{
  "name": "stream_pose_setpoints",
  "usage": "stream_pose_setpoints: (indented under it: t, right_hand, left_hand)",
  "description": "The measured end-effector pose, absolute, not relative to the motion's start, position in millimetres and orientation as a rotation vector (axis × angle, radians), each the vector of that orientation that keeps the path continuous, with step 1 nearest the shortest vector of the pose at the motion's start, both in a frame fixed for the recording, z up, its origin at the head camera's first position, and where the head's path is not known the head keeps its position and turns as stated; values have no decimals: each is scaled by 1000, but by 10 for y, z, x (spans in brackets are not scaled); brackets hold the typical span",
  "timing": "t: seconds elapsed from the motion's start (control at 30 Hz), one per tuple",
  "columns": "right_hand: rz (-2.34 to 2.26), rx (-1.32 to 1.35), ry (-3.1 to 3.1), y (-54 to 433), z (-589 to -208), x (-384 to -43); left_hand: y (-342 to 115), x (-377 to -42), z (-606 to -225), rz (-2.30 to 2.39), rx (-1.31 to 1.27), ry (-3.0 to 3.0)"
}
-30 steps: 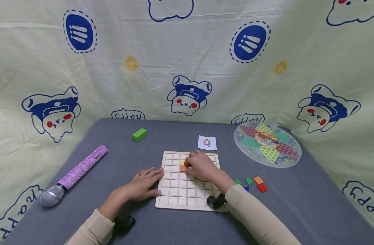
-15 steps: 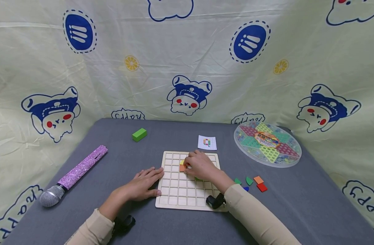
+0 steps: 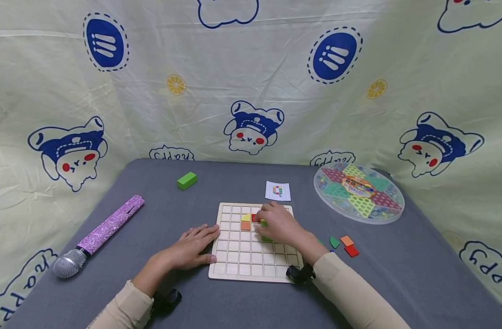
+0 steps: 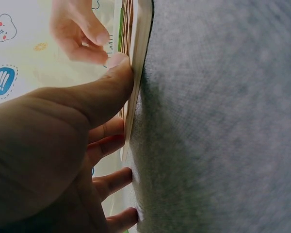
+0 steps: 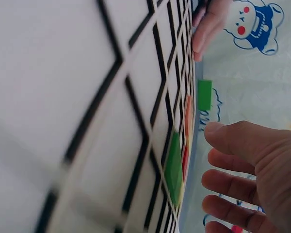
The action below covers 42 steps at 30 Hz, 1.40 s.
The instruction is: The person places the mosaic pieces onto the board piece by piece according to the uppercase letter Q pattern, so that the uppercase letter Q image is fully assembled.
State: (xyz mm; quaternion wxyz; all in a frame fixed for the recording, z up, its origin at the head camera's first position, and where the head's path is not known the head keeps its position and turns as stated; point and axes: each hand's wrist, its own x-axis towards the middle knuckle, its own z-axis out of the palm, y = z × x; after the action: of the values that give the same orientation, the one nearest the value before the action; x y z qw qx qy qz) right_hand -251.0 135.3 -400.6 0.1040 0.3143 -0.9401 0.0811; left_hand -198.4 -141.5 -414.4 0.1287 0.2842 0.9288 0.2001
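Observation:
A wooden grid board (image 3: 234,269) lies on the table, several coloured tiles in its squares. A yellow tile (image 3: 245,217), a red tile (image 3: 254,218) and an orange tile (image 3: 245,225) sit together, with a green tile (image 3: 266,239) nearer the front. My right hand (image 3: 280,225) hovers over the upper right squares and hides some of them; in the right wrist view its loosely bent fingers (image 5: 228,182) hold nothing. Along the board's left edge rests my left hand (image 3: 193,246), thumb (image 4: 114,85) on the rim and fingers extended.
Right of the board lie loose tiles, among them a green one (image 3: 334,242), an orange one (image 3: 347,241) and a red one (image 3: 351,251). Behind it is a pattern card (image 3: 277,191). A round game board (image 3: 358,194), green block (image 3: 187,181) and glittery microphone (image 3: 100,235) stand around.
My right hand has lifted off the tiles and moved a little to the right, uncovering the red tile beside the yellow one. My left hand has stayed in place.

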Motion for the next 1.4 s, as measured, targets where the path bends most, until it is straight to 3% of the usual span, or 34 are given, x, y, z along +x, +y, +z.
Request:
stream_pose_setpoints:
  t: [0.83, 1.4]
  right_hand:
    - [278, 490, -2876, 2796, -3978, -2170]
    - [205, 363, -2944, 3213, -4074, -2062]
  left_hand:
    - [-1417, -2002, -4141, 574, 804, 2699]
    - [-1393, -1983, -4141, 582, 802, 2699]
